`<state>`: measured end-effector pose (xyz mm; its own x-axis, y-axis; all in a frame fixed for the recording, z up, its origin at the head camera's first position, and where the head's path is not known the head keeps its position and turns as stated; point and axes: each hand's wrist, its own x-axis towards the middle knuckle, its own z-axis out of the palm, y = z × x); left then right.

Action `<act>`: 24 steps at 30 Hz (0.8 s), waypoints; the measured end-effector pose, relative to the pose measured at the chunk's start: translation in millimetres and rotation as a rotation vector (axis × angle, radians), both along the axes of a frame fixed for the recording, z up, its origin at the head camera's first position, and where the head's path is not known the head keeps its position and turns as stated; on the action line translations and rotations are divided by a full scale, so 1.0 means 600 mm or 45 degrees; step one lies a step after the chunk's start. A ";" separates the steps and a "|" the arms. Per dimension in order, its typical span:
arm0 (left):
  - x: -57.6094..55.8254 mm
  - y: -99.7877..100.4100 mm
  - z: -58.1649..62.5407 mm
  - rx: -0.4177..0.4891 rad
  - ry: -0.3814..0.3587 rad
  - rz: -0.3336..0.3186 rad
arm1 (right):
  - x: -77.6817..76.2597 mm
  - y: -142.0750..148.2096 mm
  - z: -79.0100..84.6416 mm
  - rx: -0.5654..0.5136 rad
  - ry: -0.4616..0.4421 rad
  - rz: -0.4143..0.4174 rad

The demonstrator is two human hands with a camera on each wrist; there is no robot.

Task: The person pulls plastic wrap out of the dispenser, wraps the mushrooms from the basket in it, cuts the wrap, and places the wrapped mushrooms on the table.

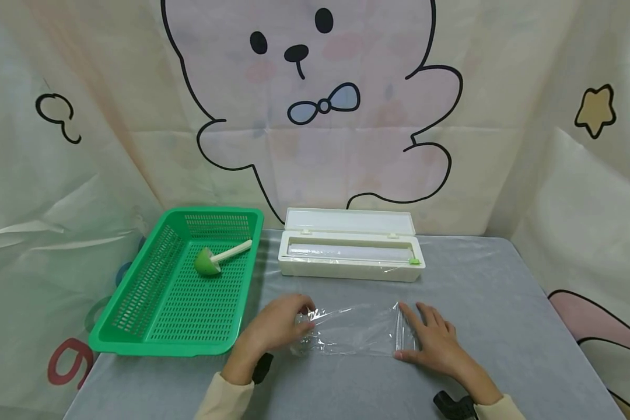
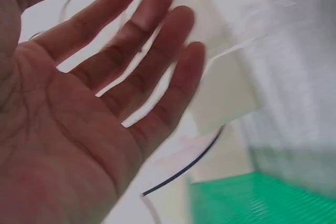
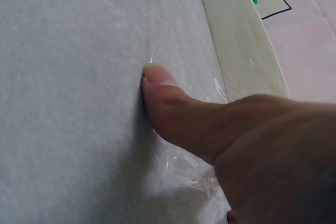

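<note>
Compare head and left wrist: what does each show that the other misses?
Only head: the right hand touching the clear film, the mushroom-shaped piece, and the yellow star.

Only left wrist: the palm of the left hand facing the camera, fingers fairly straight.

Both: the left hand, the green basket (just a blurred part in left wrist), and the printed backdrop. Whether left wrist also catches the film, I can't tell; that side is blurred.

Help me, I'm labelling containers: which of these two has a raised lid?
The white box beyond the clear film: its lid stands open at the back. The green basket to its left shows no lid.
</note>
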<state>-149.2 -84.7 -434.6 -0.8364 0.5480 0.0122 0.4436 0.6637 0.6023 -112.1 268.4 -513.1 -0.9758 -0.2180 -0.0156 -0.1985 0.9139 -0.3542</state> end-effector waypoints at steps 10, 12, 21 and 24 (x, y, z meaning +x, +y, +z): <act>-0.043 -0.074 0.104 0.345 0.187 0.179 | 0.003 0.000 0.008 0.006 -0.013 0.009; -0.059 -0.097 0.109 0.413 0.166 0.253 | 0.003 -0.001 0.009 0.011 -0.024 0.010; -0.120 -0.202 0.077 0.619 0.142 0.579 | 0.002 -0.004 0.006 0.012 -0.042 -0.012; -0.133 -0.231 0.055 0.661 0.110 0.671 | 0.002 -0.005 0.005 0.006 -0.033 -0.012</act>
